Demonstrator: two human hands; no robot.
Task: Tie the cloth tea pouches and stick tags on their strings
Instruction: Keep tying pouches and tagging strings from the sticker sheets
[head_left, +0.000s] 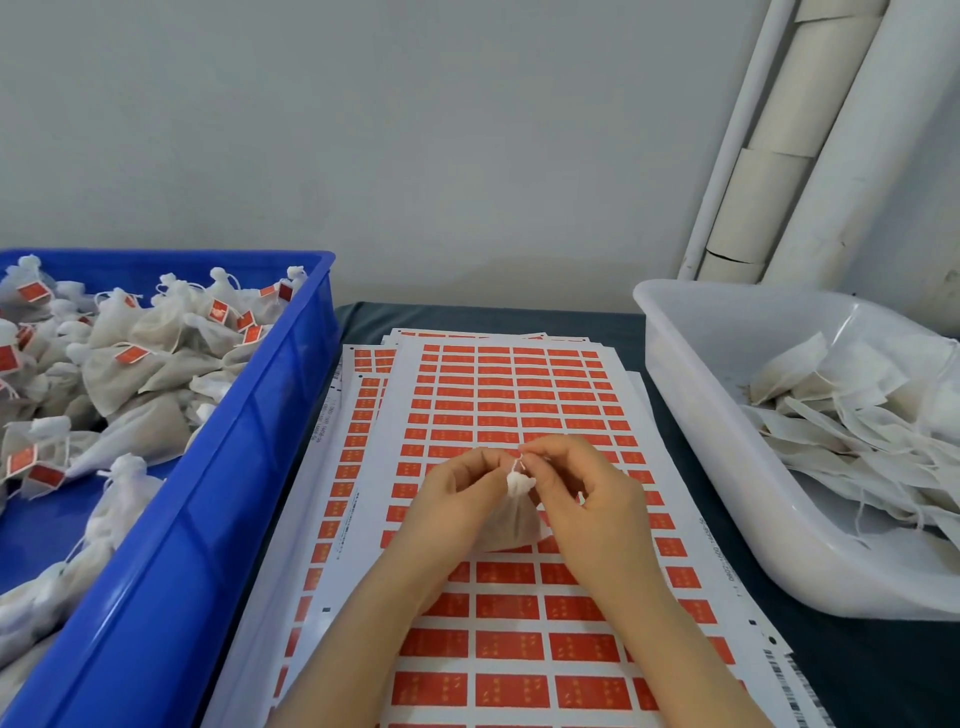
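Pouches (130, 374) that were tied and carried red tags (132, 355) lay heaped in a blue crate (218, 499) at the far left, filling most of it. Just right of the crate, a stack of sticker sheets (519, 395) printed with rows of red labels (511, 647) lay flat on the dark table cover (883, 675), running from the near edge toward the grey wall (415, 156). Over the middle of the top sheet the left hand (457, 499) had its fingers curled round the neck of one tea pouch (514, 519), its gathered white top upward; whether the pouch touched the sheet could not be told. Close beside it, the right hand (587, 499) pinched the string (521, 464) between thumb and forefinger just above that gathered top, its other fingers loosely curled. Farther right stood a white tub (727, 467) holding flat pouches (857, 415) with trailing strings. Behind the tub, pale pipes (779, 130) rose against the wall.
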